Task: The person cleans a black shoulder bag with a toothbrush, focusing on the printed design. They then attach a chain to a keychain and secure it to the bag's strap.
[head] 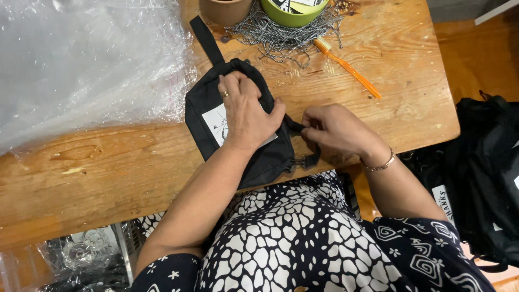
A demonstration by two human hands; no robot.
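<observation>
Clearly the left hand (246, 113) presses flat on the black pouch (216, 108) while the right hand (335, 130) pinches its strap (296, 126); tugging could slip it off the counter (135, 162).

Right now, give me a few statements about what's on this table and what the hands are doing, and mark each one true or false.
1. The left hand presses on a black pouch. True.
2. The right hand holds the orange toothbrush. False: it pinches the pouch's strap; the toothbrush lies apart.
3. A green bowl sits on a pile of bead chain. True.
4. Clear plastic sheeting covers the table's right end. False: the left.
</observation>
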